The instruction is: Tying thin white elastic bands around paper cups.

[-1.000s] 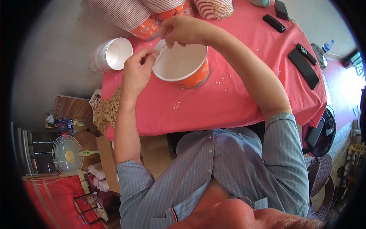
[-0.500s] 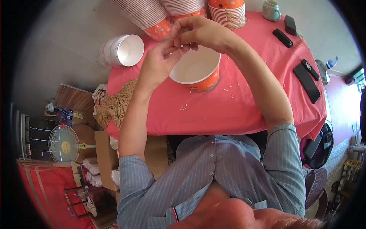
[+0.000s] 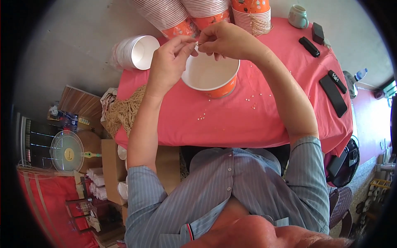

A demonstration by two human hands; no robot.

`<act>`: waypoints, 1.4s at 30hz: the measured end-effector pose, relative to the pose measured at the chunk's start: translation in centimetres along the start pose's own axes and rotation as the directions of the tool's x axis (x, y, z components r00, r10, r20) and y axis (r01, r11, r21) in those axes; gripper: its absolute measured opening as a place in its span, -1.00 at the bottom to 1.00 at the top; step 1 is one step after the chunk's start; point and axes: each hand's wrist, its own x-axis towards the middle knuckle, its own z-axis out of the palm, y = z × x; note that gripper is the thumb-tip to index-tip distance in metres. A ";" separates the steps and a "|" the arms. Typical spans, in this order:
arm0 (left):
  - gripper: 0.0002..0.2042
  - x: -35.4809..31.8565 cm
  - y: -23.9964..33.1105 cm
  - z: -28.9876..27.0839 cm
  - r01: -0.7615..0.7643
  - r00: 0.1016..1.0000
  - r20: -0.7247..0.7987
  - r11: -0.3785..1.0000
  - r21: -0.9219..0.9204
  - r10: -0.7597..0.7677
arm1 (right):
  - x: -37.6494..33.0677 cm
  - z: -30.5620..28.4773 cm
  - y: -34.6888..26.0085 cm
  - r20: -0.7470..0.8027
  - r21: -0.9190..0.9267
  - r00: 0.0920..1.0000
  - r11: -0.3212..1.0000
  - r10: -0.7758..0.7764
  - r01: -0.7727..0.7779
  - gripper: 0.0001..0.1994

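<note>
My left hand [image 3: 169, 62] and my right hand [image 3: 229, 41] meet above the far left rim of a large paper bucket [image 3: 225, 89], orange outside and white inside. Thumb and fingers of each hand are pinched together, the tips almost touching. A tiny pale bit shows between them, too small to name. My right forearm reaches across the bucket's far right side. On the table around the bucket lie several small white bits [image 3: 201, 117].
A bundle of tan string [image 3: 126, 109] hangs over the left table edge. White cups [image 3: 144, 53] lie nested at back left. Stacked orange buckets [image 3: 206, 20] stand behind, string loops [image 3: 261, 25] over one. At right are a mug [image 3: 297, 17], a phone [image 3: 333, 96] and a remote [image 3: 338, 81].
Both hands have drawn slightly apart at the fingertips, and the tiny pale bit now shows between them. The whole view has shifted a little; the bucket stays put on the table.
</note>
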 end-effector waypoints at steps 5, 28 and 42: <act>-0.81 -0.4 -0.6 0.0 -0.080 0.996 -0.025 0.987 0.141 0.084 | 0.0 0.2 -0.2 -0.004 0.037 1.000 0.999 -0.004 0.004 -0.80; -0.92 -2.8 -6.0 -1.1 -0.102 0.971 -0.208 0.993 0.066 0.114 | 0.2 -2.4 1.5 -0.118 -0.181 0.990 0.982 -0.072 0.049 -0.82; -0.88 -4.4 -8.5 0.1 0.042 0.983 -0.120 0.803 -0.594 -0.140 | -0.1 3.4 -0.1 -0.151 -0.364 0.930 0.893 -0.336 0.264 -0.57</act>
